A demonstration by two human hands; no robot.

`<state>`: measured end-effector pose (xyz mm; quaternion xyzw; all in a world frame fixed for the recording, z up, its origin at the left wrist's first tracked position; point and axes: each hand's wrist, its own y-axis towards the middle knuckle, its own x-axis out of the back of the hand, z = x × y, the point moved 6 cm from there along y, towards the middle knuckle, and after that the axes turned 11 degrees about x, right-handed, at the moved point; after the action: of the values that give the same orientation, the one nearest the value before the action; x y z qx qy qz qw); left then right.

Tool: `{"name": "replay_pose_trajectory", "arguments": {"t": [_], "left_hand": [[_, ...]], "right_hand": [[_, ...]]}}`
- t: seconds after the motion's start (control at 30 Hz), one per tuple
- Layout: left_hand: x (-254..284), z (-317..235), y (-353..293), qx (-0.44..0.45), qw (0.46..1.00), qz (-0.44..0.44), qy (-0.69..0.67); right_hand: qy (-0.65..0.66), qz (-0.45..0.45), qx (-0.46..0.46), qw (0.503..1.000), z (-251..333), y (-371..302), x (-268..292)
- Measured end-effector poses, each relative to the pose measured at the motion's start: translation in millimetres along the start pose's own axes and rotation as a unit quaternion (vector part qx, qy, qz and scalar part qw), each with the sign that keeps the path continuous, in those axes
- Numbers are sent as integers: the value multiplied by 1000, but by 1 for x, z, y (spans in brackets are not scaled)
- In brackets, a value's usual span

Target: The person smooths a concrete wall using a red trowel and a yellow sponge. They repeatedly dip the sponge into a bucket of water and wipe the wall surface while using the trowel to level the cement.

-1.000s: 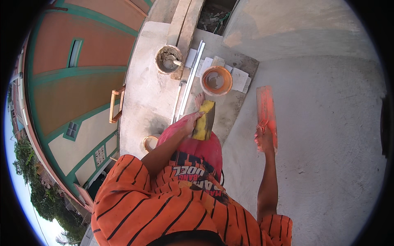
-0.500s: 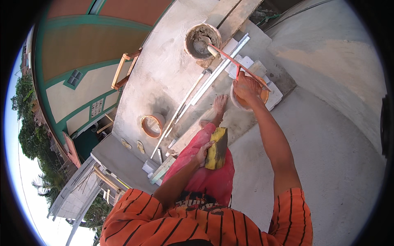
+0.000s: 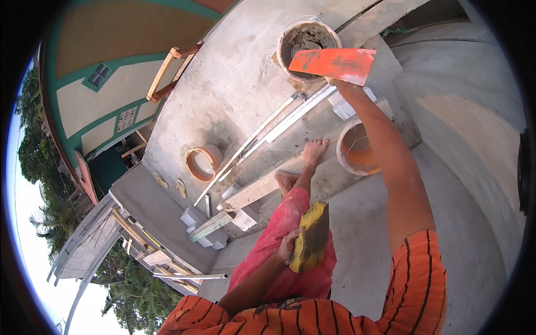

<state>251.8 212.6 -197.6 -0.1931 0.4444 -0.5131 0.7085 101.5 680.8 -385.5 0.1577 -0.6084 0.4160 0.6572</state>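
Note:
My left hand (image 3: 288,246) is closed around a thick yellow sponge (image 3: 310,237), darkened with grey on its face, in front of my pink-red trousers. My right arm reaches out far ahead. At its end, my right hand (image 3: 345,87) grips a flat red plastering float (image 3: 335,62), whose smeared blade faces me and hides most of the fingers. The float hangs over the near edge of a bucket (image 3: 283,40) of grey mortar. What lies under the blade in that bucket is hidden.
A second bucket (image 3: 341,152) with an orange inside stands below my right forearm. An orange bucket (image 3: 213,152) sits to the left. Long metal straightedges (image 3: 296,117) and a wooden plank (image 3: 262,191) on white blocks lie between. A curved wall (image 3: 463,123) rises at the right.
My right hand has moved the float from above the orange-lined bucket up to the mortar bucket, turning its blade toward me. The sponge stays in my left hand. The view has shifted.

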Motion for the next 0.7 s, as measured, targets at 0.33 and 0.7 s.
{"name": "replay_pose_trajectory", "arguments": {"t": [0.33, 0.7], "left_hand": [[-5, -4, -5, -11, 996, 54, -71], [5, 9, -5, -8, 994, 68, -83]], "right_hand": [[-16, -86, 26, 996, 4, 92, -51], [2, -121, 37, 992, 2, 115, -72]]}}
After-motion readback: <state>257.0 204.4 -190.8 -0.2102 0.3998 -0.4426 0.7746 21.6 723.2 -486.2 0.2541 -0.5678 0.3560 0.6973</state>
